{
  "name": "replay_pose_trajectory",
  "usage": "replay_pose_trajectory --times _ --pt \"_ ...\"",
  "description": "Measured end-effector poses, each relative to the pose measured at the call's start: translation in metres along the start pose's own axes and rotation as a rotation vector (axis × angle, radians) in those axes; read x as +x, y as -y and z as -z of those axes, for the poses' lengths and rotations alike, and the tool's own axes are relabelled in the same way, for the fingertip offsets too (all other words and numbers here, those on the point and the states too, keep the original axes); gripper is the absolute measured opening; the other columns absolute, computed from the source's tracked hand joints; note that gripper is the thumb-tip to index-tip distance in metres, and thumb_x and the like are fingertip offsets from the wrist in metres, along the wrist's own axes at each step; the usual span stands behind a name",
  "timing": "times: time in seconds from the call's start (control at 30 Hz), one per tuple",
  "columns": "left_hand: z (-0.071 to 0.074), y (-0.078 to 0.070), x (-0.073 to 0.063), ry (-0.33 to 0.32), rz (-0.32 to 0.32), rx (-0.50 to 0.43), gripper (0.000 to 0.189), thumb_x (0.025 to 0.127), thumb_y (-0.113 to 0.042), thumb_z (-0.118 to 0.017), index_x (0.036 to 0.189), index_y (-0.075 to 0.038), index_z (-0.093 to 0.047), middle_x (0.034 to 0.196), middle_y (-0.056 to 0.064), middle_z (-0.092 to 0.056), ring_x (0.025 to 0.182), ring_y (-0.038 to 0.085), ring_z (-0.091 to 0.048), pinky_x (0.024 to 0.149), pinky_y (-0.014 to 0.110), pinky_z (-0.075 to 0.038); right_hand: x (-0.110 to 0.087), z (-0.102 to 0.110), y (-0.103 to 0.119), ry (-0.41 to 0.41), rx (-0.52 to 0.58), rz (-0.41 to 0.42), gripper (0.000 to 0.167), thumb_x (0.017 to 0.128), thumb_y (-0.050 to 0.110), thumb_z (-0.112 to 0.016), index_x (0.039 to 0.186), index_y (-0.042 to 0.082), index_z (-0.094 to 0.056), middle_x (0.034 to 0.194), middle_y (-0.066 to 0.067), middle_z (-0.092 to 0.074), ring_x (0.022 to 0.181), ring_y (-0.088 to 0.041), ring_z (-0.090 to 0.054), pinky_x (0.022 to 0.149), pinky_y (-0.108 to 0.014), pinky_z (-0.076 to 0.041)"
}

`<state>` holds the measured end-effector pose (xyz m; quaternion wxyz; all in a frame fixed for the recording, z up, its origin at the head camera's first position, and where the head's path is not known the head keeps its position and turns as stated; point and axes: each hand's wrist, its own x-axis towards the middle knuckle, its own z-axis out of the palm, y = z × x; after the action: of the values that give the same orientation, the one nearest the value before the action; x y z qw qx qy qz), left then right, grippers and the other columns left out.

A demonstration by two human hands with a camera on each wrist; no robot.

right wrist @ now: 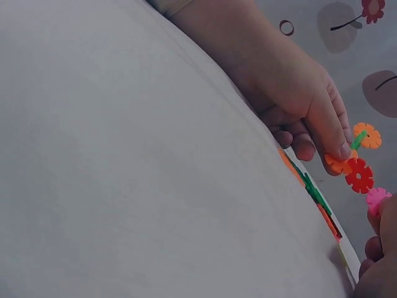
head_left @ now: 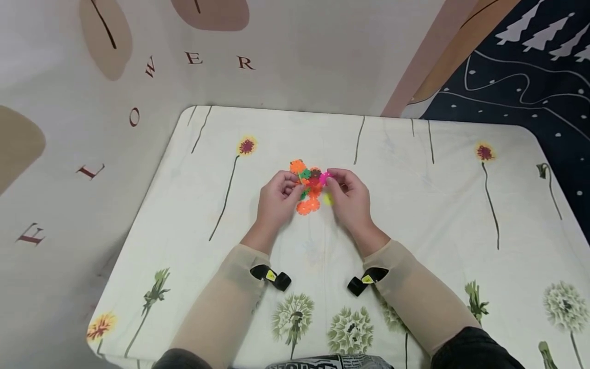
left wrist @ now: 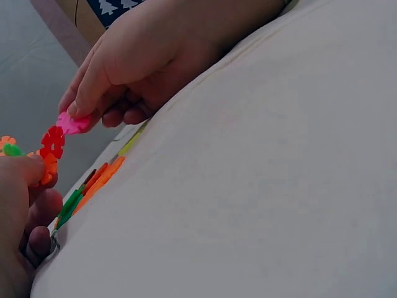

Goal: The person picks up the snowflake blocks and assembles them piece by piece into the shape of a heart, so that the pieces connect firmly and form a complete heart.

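Observation:
Over the middle of the table, my left hand [head_left: 278, 200] pinches an orange notched plastic disc [right wrist: 340, 164] between thumb and fingers. It belongs to a small chain, with a green disc [right wrist: 358, 139] and another orange disc [right wrist: 368, 135] on one side and a red disc [right wrist: 360, 176] on the other. My right hand [head_left: 354, 200] pinches a pink notched disc [left wrist: 73, 123] by its edge. The pink disc's near edge is right at the red disc's rim. In both wrist views the chain is held above the tabletop.
Below the hands lie several loose discs, among them orange discs [head_left: 308, 206], a green disc [head_left: 303, 195] and a yellow disc [head_left: 328, 199]. A flower-print cloth covers the table [head_left: 415, 205]. Patterned fabric [head_left: 313, 66] rises behind its far edge.

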<state>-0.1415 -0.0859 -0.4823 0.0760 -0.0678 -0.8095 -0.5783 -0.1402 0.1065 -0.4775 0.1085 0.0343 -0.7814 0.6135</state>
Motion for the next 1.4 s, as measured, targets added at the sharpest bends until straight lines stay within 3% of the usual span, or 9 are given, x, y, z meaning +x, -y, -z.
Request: replay_pose_trajectory --times 0.27,0.53,1.0,1.23,1.4 --pt "0.0015 -0.0003 -0.0002 0.01 0.032 0.006 0.016 0.1 -0.011 -0.078 0.109 -0.007 -0.066 0.089 0.001 -0.076 0.075 0.018 -0.064 0.065 0.023 -0.054 -0.0005 -0.0023 -0.0002 -0.006 0.033 -0.029 0.021 0.105 0.016 -0.071 0.124 0.008 -0.075 0.103 -0.009 -0.072 0.086 -0.02 -0.059 0.068 -0.023 -0.046" --pt "0.002 0.0002 -0.0003 0.012 0.002 -0.004 0.014 0.099 -0.009 -0.077 0.107 -0.005 -0.067 0.088 0.002 -0.077 0.073 0.018 -0.064 0.065 0.024 -0.054 -0.0007 -0.0024 0.0026 0.007 0.034 -0.03 0.02 0.104 0.015 -0.073 0.122 0.008 -0.076 0.101 -0.005 -0.073 0.083 -0.02 -0.061 0.066 -0.023 -0.046" --pt "0.0046 0.0001 -0.0012 0.012 0.062 -0.054 0.013 0.097 -0.007 -0.078 0.106 -0.006 -0.069 0.089 0.002 -0.078 0.076 0.02 -0.066 0.068 0.025 -0.056 -0.0005 -0.0032 0.0024 0.024 0.036 -0.074 0.021 0.102 0.02 -0.076 0.12 0.01 -0.078 0.097 -0.009 -0.074 0.08 -0.021 -0.058 0.063 -0.021 -0.044" --pt "0.0032 0.0002 -0.0016 0.018 0.086 -0.063 0.014 0.098 -0.008 -0.079 0.106 -0.006 -0.069 0.09 0.001 -0.078 0.077 0.019 -0.066 0.067 0.024 -0.056 -0.0002 -0.0009 0.0004 0.029 0.051 -0.06 0.021 0.101 0.017 -0.077 0.12 0.008 -0.078 0.099 -0.009 -0.076 0.085 -0.021 -0.066 0.069 -0.02 -0.05" --pt "0.0024 -0.0023 -0.0003 0.021 0.117 -0.075 0.013 0.097 -0.01 -0.08 0.105 -0.007 -0.069 0.089 0.001 -0.078 0.075 0.02 -0.064 0.066 0.024 -0.055 0.0003 0.0012 0.0003 0.026 0.043 -0.064 0.022 0.101 0.02 -0.078 0.121 0.01 -0.079 0.098 -0.006 -0.076 0.082 -0.022 -0.065 0.063 -0.02 -0.048"
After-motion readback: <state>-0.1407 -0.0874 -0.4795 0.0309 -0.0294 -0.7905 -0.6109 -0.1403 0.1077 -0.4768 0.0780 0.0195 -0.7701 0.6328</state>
